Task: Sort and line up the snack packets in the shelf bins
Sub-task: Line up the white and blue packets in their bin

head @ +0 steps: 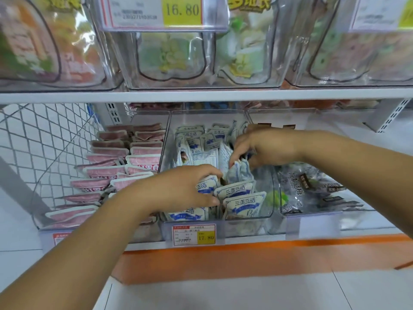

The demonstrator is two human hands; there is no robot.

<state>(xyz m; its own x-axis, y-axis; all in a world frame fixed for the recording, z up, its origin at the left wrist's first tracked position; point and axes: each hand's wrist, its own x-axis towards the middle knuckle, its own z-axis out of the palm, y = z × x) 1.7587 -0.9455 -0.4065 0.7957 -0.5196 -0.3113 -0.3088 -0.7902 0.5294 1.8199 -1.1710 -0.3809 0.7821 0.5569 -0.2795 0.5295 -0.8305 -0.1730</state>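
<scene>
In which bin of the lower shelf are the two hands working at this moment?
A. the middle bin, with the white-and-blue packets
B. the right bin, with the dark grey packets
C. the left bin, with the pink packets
A: the left hand and the right hand both grip white-and-blue packets inside the middle bin, between the pink packets and the dark grey packets.
</scene>
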